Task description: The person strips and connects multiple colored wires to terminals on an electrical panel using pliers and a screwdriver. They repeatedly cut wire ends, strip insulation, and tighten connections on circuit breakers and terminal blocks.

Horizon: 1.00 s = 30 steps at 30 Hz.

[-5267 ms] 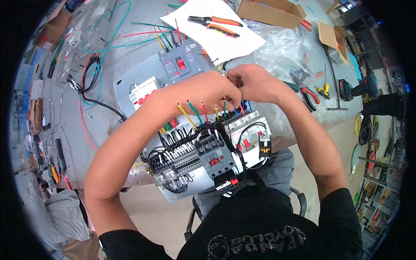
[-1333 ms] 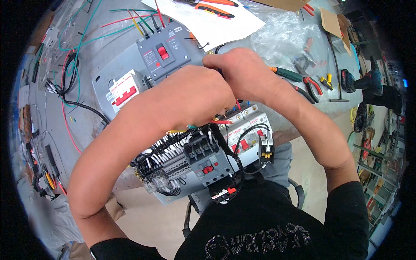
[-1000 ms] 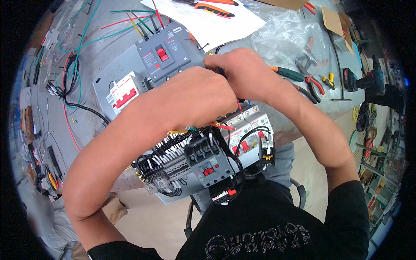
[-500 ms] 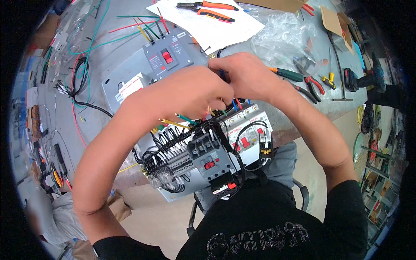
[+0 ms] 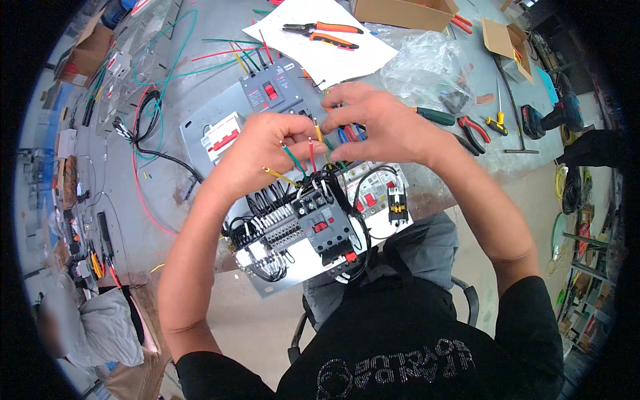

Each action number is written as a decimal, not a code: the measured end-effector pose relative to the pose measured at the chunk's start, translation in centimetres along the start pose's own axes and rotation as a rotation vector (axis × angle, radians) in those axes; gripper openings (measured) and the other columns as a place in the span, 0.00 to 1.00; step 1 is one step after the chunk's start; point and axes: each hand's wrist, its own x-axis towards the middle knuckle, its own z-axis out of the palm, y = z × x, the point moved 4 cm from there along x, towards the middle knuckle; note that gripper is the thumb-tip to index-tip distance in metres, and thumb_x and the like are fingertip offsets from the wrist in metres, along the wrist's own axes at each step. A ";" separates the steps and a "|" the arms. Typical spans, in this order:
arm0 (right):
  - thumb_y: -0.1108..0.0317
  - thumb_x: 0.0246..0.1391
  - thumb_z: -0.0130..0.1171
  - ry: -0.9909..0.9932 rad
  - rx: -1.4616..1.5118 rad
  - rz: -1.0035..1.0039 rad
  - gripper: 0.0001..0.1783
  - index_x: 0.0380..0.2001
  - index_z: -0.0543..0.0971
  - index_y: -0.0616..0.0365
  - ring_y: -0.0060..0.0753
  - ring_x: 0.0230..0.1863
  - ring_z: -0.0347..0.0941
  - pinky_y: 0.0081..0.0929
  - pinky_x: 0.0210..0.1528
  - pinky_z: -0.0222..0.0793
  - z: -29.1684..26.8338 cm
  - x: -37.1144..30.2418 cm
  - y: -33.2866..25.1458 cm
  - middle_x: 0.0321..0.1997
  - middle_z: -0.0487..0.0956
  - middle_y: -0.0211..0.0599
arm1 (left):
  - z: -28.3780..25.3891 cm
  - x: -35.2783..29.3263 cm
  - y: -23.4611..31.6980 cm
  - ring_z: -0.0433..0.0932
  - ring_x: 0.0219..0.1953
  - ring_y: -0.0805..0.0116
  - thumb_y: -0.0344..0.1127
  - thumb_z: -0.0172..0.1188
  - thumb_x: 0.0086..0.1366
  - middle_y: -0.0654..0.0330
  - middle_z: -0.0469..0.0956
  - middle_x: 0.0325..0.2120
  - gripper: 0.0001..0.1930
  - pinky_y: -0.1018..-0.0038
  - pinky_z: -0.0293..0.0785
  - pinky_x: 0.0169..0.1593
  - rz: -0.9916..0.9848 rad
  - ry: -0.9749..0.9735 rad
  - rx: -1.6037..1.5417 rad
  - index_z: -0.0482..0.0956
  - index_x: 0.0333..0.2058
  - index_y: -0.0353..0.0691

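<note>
My left hand (image 5: 270,143) is closed, with finger and thumb at a yellow wire (image 5: 319,132) standing up from a wired control panel. A green wire (image 5: 291,155), a red wire (image 5: 311,153) and another yellow wire with a bared end lie close to that hand. Opposite it, my right hand (image 5: 387,127) arches over red and blue wires (image 5: 350,133), its fingers and thumb apart. Below both hands, the panel carries a grey circuit breaker (image 5: 323,227), a terminal strip (image 5: 283,233) and small white breakers (image 5: 367,197). It leans over the table's near edge.
Behind lies a second grey plate with a large breaker (image 5: 270,87) and a white breaker (image 5: 223,137). Wire strippers (image 5: 327,30) rest on white paper (image 5: 280,27). Plastic film (image 5: 427,67), red pliers (image 5: 473,133), a screwdriver (image 5: 497,123) and a cordless drill (image 5: 557,113) lie rightward.
My hands, pressed together before, have moved apart, the left one leftward. The right hand's fingers have spread. The wire ends and the white breaker behind show more fully.
</note>
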 end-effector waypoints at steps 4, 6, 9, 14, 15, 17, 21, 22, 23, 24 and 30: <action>0.62 0.47 0.78 -0.072 0.139 0.062 0.20 0.43 0.86 0.55 0.49 0.53 0.78 0.43 0.55 0.75 0.2 0.5 -0.8 0.45 0.83 0.43 | 0.8 -1.3 0.0 0.78 0.29 0.78 0.33 0.73 0.65 0.65 0.83 0.28 0.07 0.76 0.74 0.34 0.055 0.231 0.227 0.86 0.36 0.35; 0.57 0.46 0.77 -0.162 0.118 0.102 0.19 0.41 0.88 0.53 0.52 0.52 0.79 0.46 0.55 0.75 0.9 0.9 0.1 0.45 0.84 0.45 | 0.9 -1.5 0.7 0.78 0.30 0.75 0.32 0.75 0.62 0.61 0.83 0.29 0.10 0.74 0.75 0.36 0.252 0.333 0.434 0.86 0.39 0.37; 0.58 0.47 0.76 -0.203 0.037 0.123 0.17 0.39 0.87 0.54 0.52 0.51 0.79 0.47 0.55 0.75 2.3 0.3 0.1 0.43 0.84 0.46 | 0.8 -2.0 0.4 0.79 0.32 0.73 0.33 0.76 0.62 0.61 0.83 0.30 0.12 0.74 0.76 0.38 0.194 0.391 0.344 0.85 0.41 0.36; 0.59 0.45 0.76 -0.160 0.054 0.181 0.21 0.42 0.84 0.56 0.54 0.43 0.82 0.49 0.47 0.77 2.9 0.3 0.7 0.36 0.84 0.44 | -0.1 -1.8 0.9 0.81 0.38 0.78 0.34 0.72 0.68 0.65 0.86 0.34 0.13 0.75 0.79 0.45 0.155 0.277 0.031 0.87 0.47 0.35; 0.60 0.45 0.76 -0.155 0.100 0.221 0.22 0.43 0.84 0.57 0.55 0.41 0.82 0.49 0.45 0.77 2.9 0.5 0.7 0.34 0.84 0.44 | -0.3 -1.6 0.8 0.81 0.38 0.78 0.34 0.71 0.68 0.65 0.86 0.33 0.12 0.75 0.79 0.45 0.155 0.280 -0.006 0.87 0.47 0.35; 0.60 0.44 0.75 -0.181 0.082 0.272 0.25 0.45 0.83 0.58 0.56 0.40 0.82 0.50 0.43 0.78 2.9 0.7 0.5 0.33 0.84 0.44 | -0.5 -0.9 0.4 0.81 0.38 0.78 0.34 0.71 0.69 0.65 0.85 0.33 0.11 0.75 0.79 0.46 0.156 0.284 -0.080 0.87 0.46 0.35; 0.62 0.43 0.74 -0.227 -0.002 0.367 0.22 0.43 0.84 0.58 0.57 0.42 0.84 0.50 0.46 0.80 3.0 1.1 0.1 0.34 0.85 0.47 | -0.9 0.5 0.3 0.78 0.34 0.80 0.34 0.69 0.71 0.67 0.83 0.30 0.08 0.77 0.75 0.39 0.188 0.339 0.044 0.86 0.41 0.34; 0.62 0.43 0.74 -0.239 -0.031 0.368 0.21 0.42 0.84 0.58 0.57 0.42 0.84 0.50 0.46 0.80 3.1 1.4 0.1 0.34 0.86 0.48 | -1.1 0.9 0.0 0.77 0.32 0.81 0.34 0.69 0.70 0.68 0.83 0.29 0.08 0.78 0.74 0.38 0.149 0.354 0.018 0.86 0.40 0.34; 0.63 0.43 0.74 -0.251 -0.060 0.370 0.20 0.41 0.84 0.58 0.57 0.43 0.84 0.50 0.47 0.81 3.1 1.6 0.1 0.35 0.86 0.49 | -1.3 1.4 -0.4 0.75 0.31 0.82 0.34 0.69 0.70 0.68 0.82 0.29 0.08 0.78 0.72 0.36 0.111 0.369 -0.008 0.86 0.38 0.34; 0.63 0.43 0.73 -0.265 -0.087 0.372 0.19 0.39 0.85 0.58 0.57 0.44 0.85 0.50 0.48 0.81 3.3 1.7 0.2 0.36 0.87 0.49 | -1.4 1.8 -0.8 0.74 0.30 0.83 0.34 0.69 0.70 0.69 0.81 0.28 0.08 0.79 0.71 0.35 0.070 0.383 -0.036 0.85 0.37 0.34; 0.60 0.44 0.75 -0.332 -0.185 0.404 0.19 0.39 0.86 0.57 0.54 0.44 0.84 0.50 0.48 0.79 3.8 2.6 0.2 0.34 0.86 0.45 | -1.5 2.8 -1.7 0.72 0.27 0.84 0.33 0.68 0.68 0.71 0.80 0.25 0.07 0.80 0.68 0.31 0.008 0.495 -0.049 0.84 0.34 0.34</action>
